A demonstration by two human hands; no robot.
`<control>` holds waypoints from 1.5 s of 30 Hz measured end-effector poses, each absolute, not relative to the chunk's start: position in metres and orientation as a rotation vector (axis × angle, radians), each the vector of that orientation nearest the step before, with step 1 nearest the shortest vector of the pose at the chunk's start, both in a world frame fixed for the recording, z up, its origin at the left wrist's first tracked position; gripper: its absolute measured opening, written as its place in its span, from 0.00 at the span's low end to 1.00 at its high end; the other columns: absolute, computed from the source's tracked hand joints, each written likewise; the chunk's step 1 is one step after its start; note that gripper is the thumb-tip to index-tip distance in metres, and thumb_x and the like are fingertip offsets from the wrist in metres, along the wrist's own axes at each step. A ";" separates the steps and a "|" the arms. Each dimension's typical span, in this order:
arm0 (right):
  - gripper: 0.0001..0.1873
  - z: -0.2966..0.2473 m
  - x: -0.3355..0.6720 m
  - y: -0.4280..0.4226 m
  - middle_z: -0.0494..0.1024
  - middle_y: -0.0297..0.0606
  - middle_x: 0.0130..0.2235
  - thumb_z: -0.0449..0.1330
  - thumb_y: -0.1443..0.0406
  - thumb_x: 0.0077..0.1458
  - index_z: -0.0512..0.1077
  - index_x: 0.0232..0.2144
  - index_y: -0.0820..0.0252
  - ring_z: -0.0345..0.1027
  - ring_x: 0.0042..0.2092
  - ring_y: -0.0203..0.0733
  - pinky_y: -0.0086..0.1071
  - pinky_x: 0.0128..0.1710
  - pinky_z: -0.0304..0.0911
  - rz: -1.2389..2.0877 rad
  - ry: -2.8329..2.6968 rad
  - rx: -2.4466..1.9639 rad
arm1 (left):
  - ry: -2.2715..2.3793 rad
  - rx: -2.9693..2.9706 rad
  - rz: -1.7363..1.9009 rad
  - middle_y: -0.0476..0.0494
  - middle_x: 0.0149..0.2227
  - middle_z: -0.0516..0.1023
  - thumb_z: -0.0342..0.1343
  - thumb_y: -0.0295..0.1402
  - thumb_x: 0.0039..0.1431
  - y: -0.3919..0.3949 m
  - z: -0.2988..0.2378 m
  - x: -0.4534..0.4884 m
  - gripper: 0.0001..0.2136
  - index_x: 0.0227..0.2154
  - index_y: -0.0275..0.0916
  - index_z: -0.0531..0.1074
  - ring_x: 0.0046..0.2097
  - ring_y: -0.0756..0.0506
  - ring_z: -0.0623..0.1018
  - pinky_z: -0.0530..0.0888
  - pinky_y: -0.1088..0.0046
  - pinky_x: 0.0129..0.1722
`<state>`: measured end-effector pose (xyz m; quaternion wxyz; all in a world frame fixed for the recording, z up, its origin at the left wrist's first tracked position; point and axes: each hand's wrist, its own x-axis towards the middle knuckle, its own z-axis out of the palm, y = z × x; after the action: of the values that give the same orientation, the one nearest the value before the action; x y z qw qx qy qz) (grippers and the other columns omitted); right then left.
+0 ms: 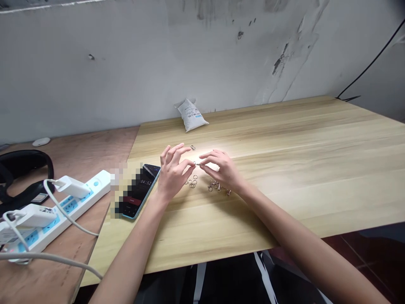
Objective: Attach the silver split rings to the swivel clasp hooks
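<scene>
Over the light wooden table, my left hand [173, 173] pinches a small metal ring [194, 163] between thumb and index finger, its other fingers raised. Facing it, my right hand [224, 169] is closed on a small metal clasp [198, 164], which meets the ring between my fingertips; whether the two are linked is too small to tell. Loose split rings [193, 184] lie on the table beside my left hand. A pile of metal clasps [213, 185] sits partly hidden under my right hand. Farther back rests a small cluster of metal pieces [193, 147].
A phone [142, 190] showing a timer lies left of my left hand. A white packet [191, 115] stands near the wall. On the brown surface at left are a power strip [101, 181] with chargers and cables, and a black headset-like strap [47, 162].
</scene>
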<state>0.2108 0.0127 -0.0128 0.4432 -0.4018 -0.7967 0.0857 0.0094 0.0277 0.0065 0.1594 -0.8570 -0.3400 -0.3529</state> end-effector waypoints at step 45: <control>0.02 0.003 0.222 0.011 0.74 0.34 0.56 0.67 0.60 0.54 0.80 0.31 0.47 0.55 0.65 0.50 0.57 0.61 0.52 0.777 -1.864 -1.036 | -0.901 -2.354 -1.270 0.49 0.56 0.72 0.61 0.29 0.59 0.014 0.005 0.017 0.07 0.38 0.49 0.75 0.62 0.40 0.67 0.59 0.50 0.63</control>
<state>0.2220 0.0107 0.0033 0.4221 -0.4137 -0.7446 0.3103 0.0175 0.0142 0.0051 0.1590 -0.8234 -0.3153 -0.4442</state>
